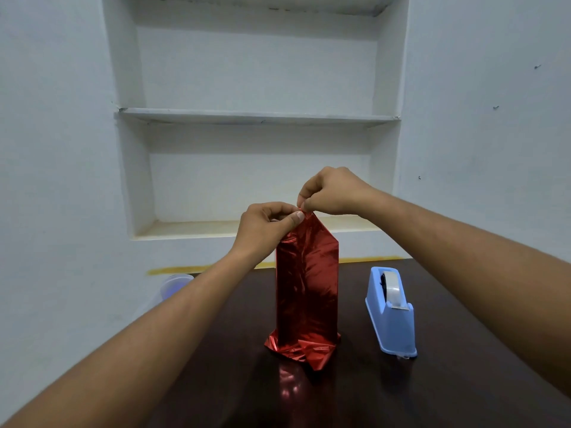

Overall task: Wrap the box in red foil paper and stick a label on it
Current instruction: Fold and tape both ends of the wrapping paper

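1. Bench (463, 381): dark top, carries everything.
2. Box in red foil paper (306, 291): upright mid-bench, bottom foil splayed, probably for stability.
3. Tape dispenser (391, 313): just right, handy for sealing.
4. Left hand (265, 230), right hand (332, 191): fingers pinching the foil's top peak, folding it closed.

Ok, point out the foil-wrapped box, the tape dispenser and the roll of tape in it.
foil-wrapped box (306, 291), head view, middle of its red front face
tape dispenser (394, 327), head view, blue side wall
roll of tape (394, 288), head view, clear outer band
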